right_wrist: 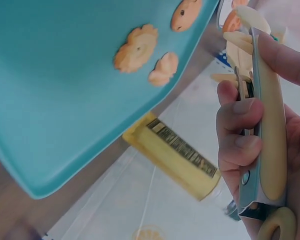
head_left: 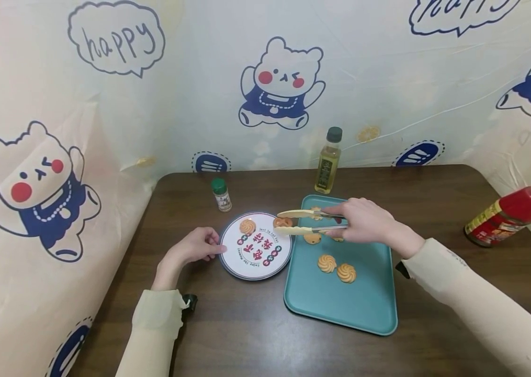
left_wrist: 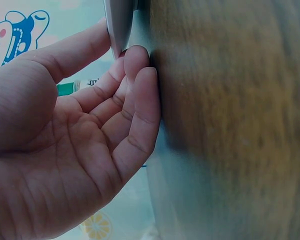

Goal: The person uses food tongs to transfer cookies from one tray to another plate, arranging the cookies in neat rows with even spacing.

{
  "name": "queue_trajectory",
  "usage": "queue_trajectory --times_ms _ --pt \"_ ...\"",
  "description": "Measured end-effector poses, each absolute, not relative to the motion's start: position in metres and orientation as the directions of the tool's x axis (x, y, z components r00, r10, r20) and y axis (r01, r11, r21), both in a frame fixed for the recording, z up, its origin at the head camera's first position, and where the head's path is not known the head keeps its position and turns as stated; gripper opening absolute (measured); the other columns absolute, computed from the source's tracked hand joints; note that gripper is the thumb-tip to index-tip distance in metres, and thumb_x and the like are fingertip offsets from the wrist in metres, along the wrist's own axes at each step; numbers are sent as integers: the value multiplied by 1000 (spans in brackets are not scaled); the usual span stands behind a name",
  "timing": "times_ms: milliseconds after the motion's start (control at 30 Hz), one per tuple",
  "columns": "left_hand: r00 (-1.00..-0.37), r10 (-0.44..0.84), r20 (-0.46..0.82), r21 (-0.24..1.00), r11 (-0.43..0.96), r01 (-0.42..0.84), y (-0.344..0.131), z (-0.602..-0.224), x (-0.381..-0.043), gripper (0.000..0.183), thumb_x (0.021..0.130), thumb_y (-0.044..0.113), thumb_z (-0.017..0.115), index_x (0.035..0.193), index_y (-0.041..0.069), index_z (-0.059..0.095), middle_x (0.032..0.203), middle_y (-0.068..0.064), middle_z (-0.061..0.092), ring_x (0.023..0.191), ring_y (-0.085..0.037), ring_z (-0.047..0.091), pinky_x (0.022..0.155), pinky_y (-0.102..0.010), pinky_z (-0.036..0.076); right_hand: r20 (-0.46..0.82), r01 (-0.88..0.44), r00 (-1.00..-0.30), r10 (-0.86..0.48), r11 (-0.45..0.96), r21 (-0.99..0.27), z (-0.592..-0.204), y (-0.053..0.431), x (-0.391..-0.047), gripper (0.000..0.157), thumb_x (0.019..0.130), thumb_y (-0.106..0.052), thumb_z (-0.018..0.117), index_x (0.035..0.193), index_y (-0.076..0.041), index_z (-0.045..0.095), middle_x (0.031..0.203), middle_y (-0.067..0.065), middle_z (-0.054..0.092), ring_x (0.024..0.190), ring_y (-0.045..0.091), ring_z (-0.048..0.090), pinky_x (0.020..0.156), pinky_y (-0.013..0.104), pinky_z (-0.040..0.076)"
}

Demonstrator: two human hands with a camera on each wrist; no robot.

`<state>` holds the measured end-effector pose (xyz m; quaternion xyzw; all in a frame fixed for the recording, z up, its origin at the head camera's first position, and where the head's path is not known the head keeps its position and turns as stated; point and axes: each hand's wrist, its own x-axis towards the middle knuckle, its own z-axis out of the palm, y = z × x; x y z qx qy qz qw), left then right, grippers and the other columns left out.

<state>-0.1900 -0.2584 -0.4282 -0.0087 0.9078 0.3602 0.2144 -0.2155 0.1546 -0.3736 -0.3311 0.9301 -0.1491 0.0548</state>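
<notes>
My left hand (head_left: 195, 245) pinches the rim of a round white plate (head_left: 232, 262) with red lettering, thumb on top and fingers beneath, as the left wrist view shows. A swirl cookie (head_left: 247, 226) lies on that plate. In my right hand (head_left: 369, 222) is a pair of tongs (right_wrist: 272, 130) with cream tips, gripped round the handle. The tips reach left to the plate's right edge, with a brown pretzel-shaped cookie (head_left: 283, 223) between them. Under the tongs lies a teal tray (head_left: 340, 309) with swirl cookies (head_left: 327, 263) and a chip-dotted cookie (head_left: 312, 239).
An oil bottle (head_left: 327, 165) stands behind the tray, and a green-capped shaker (head_left: 221, 195) behind the plate. A red sauce bottle (head_left: 505, 214) stands at the right of the brown table (head_left: 237, 335). A printed cloth hangs behind.
</notes>
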Motion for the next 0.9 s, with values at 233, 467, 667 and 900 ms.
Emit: queue_trajectory --times_ms 233,467,667,900 --pt "-904 141 -403 652 738 -175 -259 -429 -191 35 88 24 78 107 2 59 91 -11 60 80 -23 61 76 -34 57 0 -632 -752 -659 722 -283 -374 134 -219 50 87 -33 77 131 -12 66 85 0 69 49 10 45 42 29 34" --pt "-897 160 -412 663 728 -175 -258 -430 -194 35 89 23 77 107 0 58 90 -12 60 80 -24 61 73 -34 56 -18 -627 -756 -654 733 -264 -377 122 -219 49 89 -33 75 132 -13 65 95 4 73 56 9 53 44 30 39" --pt "-899 158 -408 662 730 -173 -258 -430 -193 34 89 22 77 106 0 58 90 -12 60 80 -24 61 74 -35 56 -15 -636 -754 -657 735 -234 -380 115 -219 50 89 -35 74 133 -13 65 109 6 72 57 9 52 52 32 46" --pt "-899 159 -409 663 729 -172 -258 -430 -193 33 89 22 77 106 1 58 89 -12 60 79 -24 60 73 -34 56 -29 -618 -769 -639 754 -224 -383 110 -218 50 90 -38 73 133 -13 64 119 7 70 57 7 54 67 40 54"
